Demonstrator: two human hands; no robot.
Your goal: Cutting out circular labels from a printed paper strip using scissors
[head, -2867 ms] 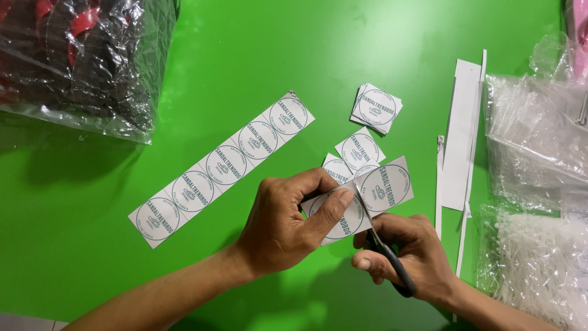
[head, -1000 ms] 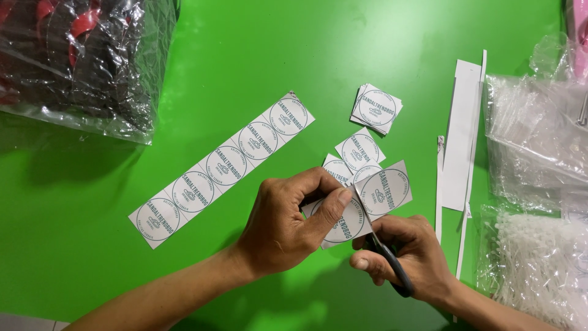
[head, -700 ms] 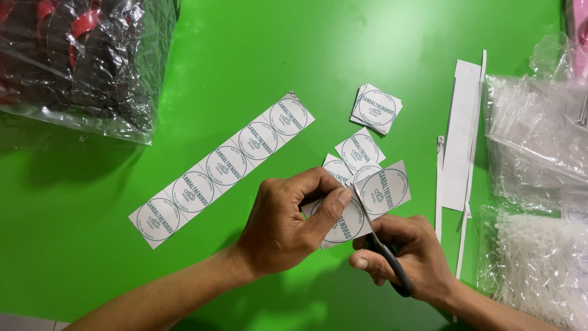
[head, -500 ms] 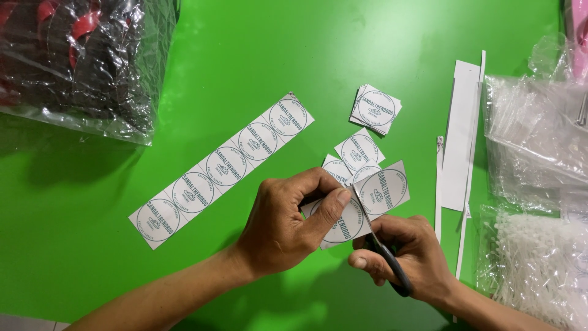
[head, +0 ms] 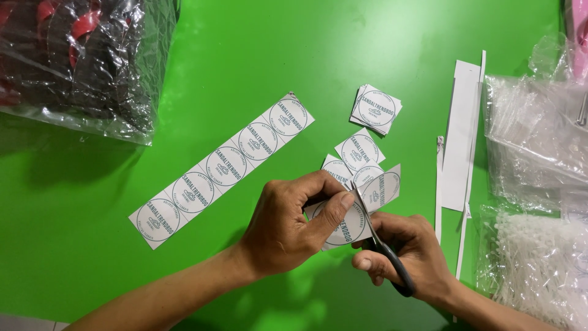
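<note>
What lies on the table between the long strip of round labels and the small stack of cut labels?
Nothing: in the head view only bare green table shows between the strip and the stack.

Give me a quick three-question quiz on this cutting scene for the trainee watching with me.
1. True or false: the right hand holds the scissors.
2. What does the left hand pinch? A) the label strip being cut B) a red ribbon C) a pen
3. How many round labels are on the long strip lying uncut on the green table?

Key: 1 true. 2 A. 3 five.
</note>
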